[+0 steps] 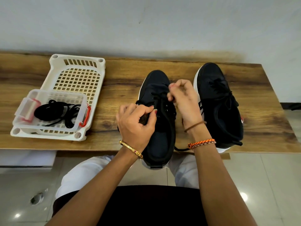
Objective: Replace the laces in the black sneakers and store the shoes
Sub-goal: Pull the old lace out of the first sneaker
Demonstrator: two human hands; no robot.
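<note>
Under my fingers: near sneaker point(160, 111), matt black knit cloth upper, smooth white rubbery sole edge. Lace point(160, 99) I pinch with my right hand point(184, 98) is matt black woven cord; my left hand point(136, 123) grips the same soft cloth at the collar. Second sneaker point(218, 105), right of my fingers: same matt cloth. Table point(122, 75) beneath: wood grain, satin finish. Left of my fingers: white plastic basket point(56, 62), matt, perforated; clear glossy plastic box point(81, 101) with red clips, matt black spare laces point(55, 111) inside. Floor below looks like glossy tile.
</note>
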